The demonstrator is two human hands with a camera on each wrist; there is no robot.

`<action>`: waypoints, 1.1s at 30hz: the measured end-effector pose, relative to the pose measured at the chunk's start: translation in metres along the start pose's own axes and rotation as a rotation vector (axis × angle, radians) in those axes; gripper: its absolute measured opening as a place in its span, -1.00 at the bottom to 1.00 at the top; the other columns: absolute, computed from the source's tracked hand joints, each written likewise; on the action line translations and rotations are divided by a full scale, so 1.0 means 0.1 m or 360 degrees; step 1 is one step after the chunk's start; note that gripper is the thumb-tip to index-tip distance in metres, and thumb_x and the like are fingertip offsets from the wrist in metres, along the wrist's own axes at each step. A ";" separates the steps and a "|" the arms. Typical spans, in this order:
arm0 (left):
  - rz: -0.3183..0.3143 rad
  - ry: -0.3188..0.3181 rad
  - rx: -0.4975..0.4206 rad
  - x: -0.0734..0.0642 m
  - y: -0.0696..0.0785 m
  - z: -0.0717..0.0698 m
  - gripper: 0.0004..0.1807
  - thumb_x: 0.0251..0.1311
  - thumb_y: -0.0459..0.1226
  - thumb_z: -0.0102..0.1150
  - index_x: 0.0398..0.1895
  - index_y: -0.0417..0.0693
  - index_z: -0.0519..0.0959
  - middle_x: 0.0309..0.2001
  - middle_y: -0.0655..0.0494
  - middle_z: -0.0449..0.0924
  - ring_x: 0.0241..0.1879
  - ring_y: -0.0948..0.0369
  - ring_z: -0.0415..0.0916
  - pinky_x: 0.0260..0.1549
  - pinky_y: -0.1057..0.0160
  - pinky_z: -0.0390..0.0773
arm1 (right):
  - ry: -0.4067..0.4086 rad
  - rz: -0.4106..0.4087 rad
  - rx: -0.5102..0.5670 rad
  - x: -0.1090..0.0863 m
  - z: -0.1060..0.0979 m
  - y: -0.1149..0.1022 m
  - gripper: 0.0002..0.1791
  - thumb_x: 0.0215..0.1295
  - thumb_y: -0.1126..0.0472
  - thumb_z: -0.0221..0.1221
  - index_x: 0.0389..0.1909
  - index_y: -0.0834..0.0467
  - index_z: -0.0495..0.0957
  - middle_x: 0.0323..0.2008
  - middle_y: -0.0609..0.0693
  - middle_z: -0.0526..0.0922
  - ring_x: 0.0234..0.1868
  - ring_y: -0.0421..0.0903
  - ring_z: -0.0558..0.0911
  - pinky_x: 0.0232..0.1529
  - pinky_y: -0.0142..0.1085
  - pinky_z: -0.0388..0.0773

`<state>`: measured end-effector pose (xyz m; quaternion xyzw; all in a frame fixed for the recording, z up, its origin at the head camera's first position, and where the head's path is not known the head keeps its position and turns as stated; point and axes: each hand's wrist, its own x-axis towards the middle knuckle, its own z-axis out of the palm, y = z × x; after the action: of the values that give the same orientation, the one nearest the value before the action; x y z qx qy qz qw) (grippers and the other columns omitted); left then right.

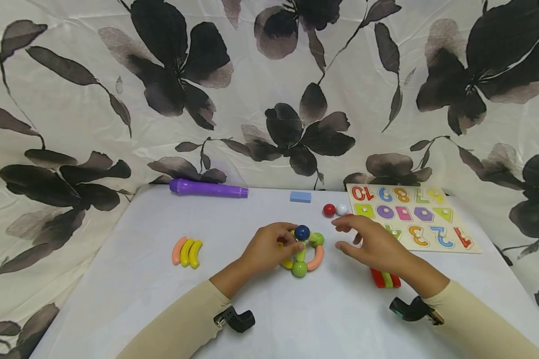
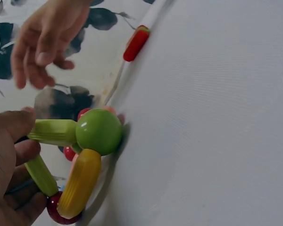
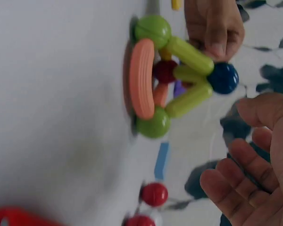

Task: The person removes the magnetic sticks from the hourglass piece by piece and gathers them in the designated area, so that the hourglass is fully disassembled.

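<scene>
A small pyramid of magnetic balls and sticks stands on the table, with a dark blue ball [image 1: 302, 232] at its top. Straight green sticks [image 3: 190, 101] slope down from that ball to green balls [image 1: 299, 269] and a dark red ball [image 2: 61, 209]. Curved pink [image 3: 142, 79] and yellow [image 2: 79, 183] sticks join the balls at the base. My left hand [image 1: 269, 247] grips the pyramid near its top, thumb and fingers around the stick ends beside the blue ball. To the right, my right hand [image 1: 382, 244] hovers apart from it, fingers loosely spread and holding nothing.
Spare curved sticks [image 1: 185, 252] lie at left. A purple toy microphone [image 1: 208, 189] and a blue block [image 1: 300, 197] lie along the back. Red [image 1: 329, 210] and white [image 1: 342, 209] balls sit beside the number puzzle board [image 1: 431, 239]. Red and green sticks [image 1: 385, 279] lie below my right hand.
</scene>
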<state>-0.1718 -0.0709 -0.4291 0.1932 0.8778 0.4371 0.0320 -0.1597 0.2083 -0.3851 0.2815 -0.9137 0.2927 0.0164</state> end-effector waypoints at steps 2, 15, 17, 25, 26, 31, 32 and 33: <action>0.0046 -0.0010 0.0092 -0.01 0.00 0.01 -0.81 0.20 -0.12 0.49 -0.40 -0.04 0.76 0.21 0.06 0.62 0.19 0.08 0.56 0.08 0.15 0.60 | -0.0002 -0.0037 -0.0025 0.08 0.07 -0.08 -0.43 0.21 0.18 0.48 0.24 0.08 0.57 0.05 -0.05 0.67 0.03 -0.04 0.63 -0.16 -0.25 0.68; 0.0198 0.0001 0.0263 -0.01 0.03 0.03 -0.81 0.22 -0.17 0.46 -0.30 -0.13 0.79 0.19 -0.01 0.64 0.18 0.05 0.57 0.11 0.08 0.58 | -0.0119 -0.0101 -0.0062 0.45 0.36 -0.38 -0.41 0.25 0.14 0.46 0.31 0.08 0.57 0.17 0.02 0.64 0.21 0.03 0.59 0.20 -0.05 0.56; 0.0185 0.0001 0.0265 0.00 0.04 0.03 -0.81 0.21 -0.17 0.47 -0.31 -0.13 0.79 0.19 -0.02 0.64 0.18 0.05 0.58 0.09 0.08 0.59 | -0.0114 -0.0089 -0.0052 0.47 0.37 -0.40 -0.43 0.25 0.16 0.45 0.28 0.11 0.58 0.15 0.04 0.65 0.18 0.04 0.61 0.19 -0.06 0.57; 0.0109 -0.0021 0.0249 -0.01 0.06 0.03 -0.81 0.21 -0.16 0.48 -0.31 -0.12 0.77 0.21 -0.03 0.63 0.21 0.02 0.56 0.16 0.05 0.54 | -0.0108 -0.0044 -0.0058 0.50 0.38 -0.42 -0.46 0.24 0.16 0.46 0.23 0.16 0.61 0.08 0.06 0.68 0.06 -0.01 0.65 0.14 -0.11 0.60; 0.0111 -0.0020 0.0246 -0.01 0.06 0.03 -0.81 0.21 -0.16 0.48 -0.32 -0.12 0.77 0.21 -0.03 0.63 0.21 0.02 0.55 0.17 0.04 0.54 | -0.0109 -0.0042 -0.0064 0.50 0.38 -0.42 -0.46 0.24 0.17 0.46 0.23 0.16 0.60 0.07 0.05 0.68 0.05 -0.02 0.65 0.14 -0.12 0.60; 0.0160 -0.0017 0.0293 0.01 0.02 0.05 -0.84 0.17 -0.22 0.50 -0.33 -0.13 0.77 0.15 -0.03 0.66 0.18 0.04 0.57 0.15 0.07 0.55 | -0.0097 -0.0037 -0.0085 0.49 0.41 -0.42 -0.47 0.26 0.17 0.45 0.24 0.17 0.59 0.08 0.06 0.67 0.06 -0.02 0.65 0.13 -0.12 0.61; 0.0182 -0.0019 0.0315 0.01 0.00 0.06 -0.85 0.16 -0.22 0.50 -0.35 -0.13 0.77 0.13 -0.01 0.67 0.16 0.06 0.58 0.13 0.08 0.56 | -0.0094 -0.0043 -0.0077 0.49 0.41 -0.42 -0.47 0.26 0.17 0.44 0.24 0.18 0.59 0.07 0.07 0.67 0.05 -0.02 0.65 0.13 -0.12 0.61; 0.0198 -0.0019 0.0331 0.01 -0.01 0.06 -0.86 0.15 -0.23 0.50 -0.37 -0.12 0.76 0.11 0.00 0.68 0.14 0.08 0.59 0.11 0.11 0.57 | -0.0094 -0.0047 -0.0069 0.49 0.42 -0.42 -0.47 0.26 0.18 0.44 0.24 0.19 0.59 0.07 0.07 0.67 0.04 -0.02 0.65 0.12 -0.13 0.62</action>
<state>-0.1718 -0.0668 -0.4338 0.2523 0.9045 0.3437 -0.0102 -0.1735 0.1326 -0.3883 0.3030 -0.9157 0.2640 -0.0002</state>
